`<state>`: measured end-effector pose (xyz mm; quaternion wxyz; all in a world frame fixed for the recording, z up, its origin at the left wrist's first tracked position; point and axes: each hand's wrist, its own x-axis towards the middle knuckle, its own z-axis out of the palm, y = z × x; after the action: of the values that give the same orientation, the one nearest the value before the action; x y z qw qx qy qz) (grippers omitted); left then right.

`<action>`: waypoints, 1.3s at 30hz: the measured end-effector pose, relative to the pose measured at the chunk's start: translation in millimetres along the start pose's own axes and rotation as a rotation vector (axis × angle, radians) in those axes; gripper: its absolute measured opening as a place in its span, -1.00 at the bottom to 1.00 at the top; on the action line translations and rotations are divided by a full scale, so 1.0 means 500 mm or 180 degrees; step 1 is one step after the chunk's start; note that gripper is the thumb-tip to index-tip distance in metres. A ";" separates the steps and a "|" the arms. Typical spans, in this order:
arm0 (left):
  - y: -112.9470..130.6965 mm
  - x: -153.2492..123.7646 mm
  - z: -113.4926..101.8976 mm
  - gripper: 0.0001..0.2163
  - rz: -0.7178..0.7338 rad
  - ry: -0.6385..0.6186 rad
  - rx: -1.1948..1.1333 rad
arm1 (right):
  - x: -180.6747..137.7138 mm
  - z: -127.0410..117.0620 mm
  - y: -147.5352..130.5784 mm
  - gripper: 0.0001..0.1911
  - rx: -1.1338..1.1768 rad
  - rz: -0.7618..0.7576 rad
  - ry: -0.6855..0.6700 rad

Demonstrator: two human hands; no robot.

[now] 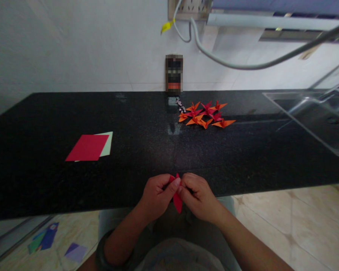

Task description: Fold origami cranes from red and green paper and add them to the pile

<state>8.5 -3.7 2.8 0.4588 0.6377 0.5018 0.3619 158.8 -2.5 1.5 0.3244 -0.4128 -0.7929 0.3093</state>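
A folded piece of red paper [178, 203] is pinched between my two hands at the front edge of the black countertop [141, 131]. My left hand [158, 192] grips it from the left, thumb on top. From the other side my right hand [196, 194] pinches it with thumb and curled fingers. A narrow red tip shows above the thumbs, and a wider flap hangs below; the middle is hidden by my fingers. Further back lie several orange and red origami cranes [205, 114]. Red square paper [88, 147] rests on a pale green sheet [107, 145] at the left.
A blurred-out phone-like object [174, 73] leans on the wall, with a small beaded strap [180, 105] before it. At right is a metal sink [321, 120]. A grey cable [242, 67] hangs above. Coloured papers [48, 236] lie on the floor at lower left.
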 end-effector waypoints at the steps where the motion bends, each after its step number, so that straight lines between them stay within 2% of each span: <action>1: 0.000 0.000 0.000 -0.67 -0.0002 -0.0004 -0.0013 | 0.000 0.000 0.000 -0.73 0.0005 -0.0004 0.0000; 20: -0.001 0.000 0.002 -0.67 0.0030 -0.0040 0.0120 | -0.001 -0.001 -0.002 -0.71 -0.0039 -0.0001 -0.0008; 31: 0.001 -0.001 -0.002 -0.68 0.0004 0.0042 -0.0110 | 0.003 0.003 -0.006 -0.73 -0.0128 0.0104 0.0172; 39: 0.002 -0.001 -0.003 -0.68 0.0049 0.0025 -0.0066 | 0.001 0.004 -0.007 -0.74 -0.0196 0.0113 0.0144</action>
<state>7.1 -4.1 4.3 0.4606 0.6353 0.4949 0.3731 155.3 -3.9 3.0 0.3239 -0.4435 -0.7870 0.2810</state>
